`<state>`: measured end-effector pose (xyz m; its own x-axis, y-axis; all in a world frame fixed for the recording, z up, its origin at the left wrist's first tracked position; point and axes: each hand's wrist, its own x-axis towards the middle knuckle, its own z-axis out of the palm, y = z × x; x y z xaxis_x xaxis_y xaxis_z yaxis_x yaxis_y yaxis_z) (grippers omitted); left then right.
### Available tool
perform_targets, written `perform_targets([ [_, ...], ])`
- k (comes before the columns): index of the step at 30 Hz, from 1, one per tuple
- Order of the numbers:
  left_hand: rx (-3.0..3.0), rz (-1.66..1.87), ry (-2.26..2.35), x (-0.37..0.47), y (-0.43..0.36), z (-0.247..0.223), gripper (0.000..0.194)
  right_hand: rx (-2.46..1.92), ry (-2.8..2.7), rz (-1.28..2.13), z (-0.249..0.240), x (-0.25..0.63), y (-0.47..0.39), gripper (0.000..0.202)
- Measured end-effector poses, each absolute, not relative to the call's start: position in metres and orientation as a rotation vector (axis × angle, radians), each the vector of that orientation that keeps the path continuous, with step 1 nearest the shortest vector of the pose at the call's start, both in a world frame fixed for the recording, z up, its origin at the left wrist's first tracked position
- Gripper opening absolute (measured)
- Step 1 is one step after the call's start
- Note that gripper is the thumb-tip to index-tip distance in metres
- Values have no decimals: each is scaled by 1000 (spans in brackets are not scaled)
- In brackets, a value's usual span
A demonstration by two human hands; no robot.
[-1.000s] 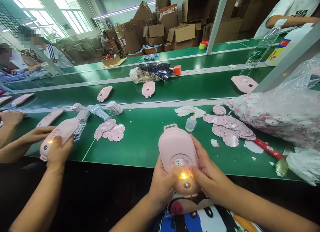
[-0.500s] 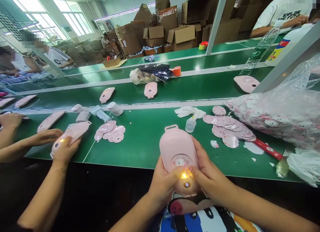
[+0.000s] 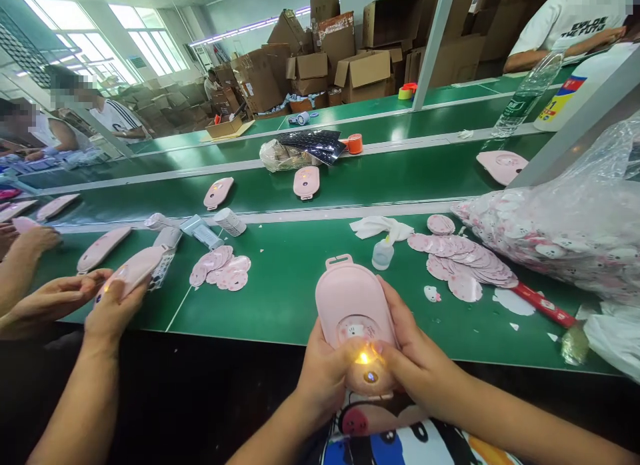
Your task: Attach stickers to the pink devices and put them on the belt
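Both my hands grip a pink oval plastic case [image 3: 354,291] with a small loop at its top end, held upright over the bench's front edge. My left hand [image 3: 327,368] wraps its left side, and my right hand [image 3: 407,341] its right side. Both thumbs press near a round recess with a cat-face sticker. A yellow light glows just below the thumbs, above a small dark round spot. Beyond the case stand a small clear bottle [image 3: 383,253] and a white tissue [image 3: 383,227]. Round pink stickers [image 3: 467,258] lie fanned out to the right.
At left, a co-worker's hands [image 3: 113,305] hold a similar pink case. More round stickers [image 3: 220,268] and a white cylinder [image 3: 230,221] lie nearby. Pink cases [image 3: 306,183] rest on the green belt behind. A large plastic bag [image 3: 550,231] bulges at right, beside a red strip [image 3: 545,305].
My hands and the case have shifted slightly left and down in view, thumbs still on it. The co-worker's held case has moved left and down, and their left hand has drawn back a little.
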<state>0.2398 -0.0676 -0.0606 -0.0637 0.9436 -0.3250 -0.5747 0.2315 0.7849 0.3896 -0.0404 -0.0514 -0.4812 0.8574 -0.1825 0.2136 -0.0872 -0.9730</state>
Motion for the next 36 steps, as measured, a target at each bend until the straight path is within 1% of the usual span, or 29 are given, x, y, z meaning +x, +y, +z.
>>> perform_targets([
  [3,469,1362,959,236,-64,-62,56,-1042,-1616,1691,-58,390,-40,84],
  [7,457,1387,944,231,-58,-62,54,-971,-1544,1739,-65,393,-39,78],
  [12,434,1409,992,232,-56,-64,56,-957,-1538,1749,-68,396,-34,75],
  [20,474,1351,951,243,-53,-62,56,-1085,-1574,1716,-62,397,-25,84],
  [24,511,1328,1040,247,-55,-61,58,-1206,-1544,1680,-53,394,-22,77],
  [28,505,1289,1117,249,-56,-59,61,-1194,-1523,1675,-57,393,-23,76],
  [32,563,1265,1066,247,-57,-62,67,-1186,-1515,1633,-64,394,-23,72],
  [36,621,1268,991,246,-57,-65,68,-1067,-1502,1639,-66,397,-23,65],
])
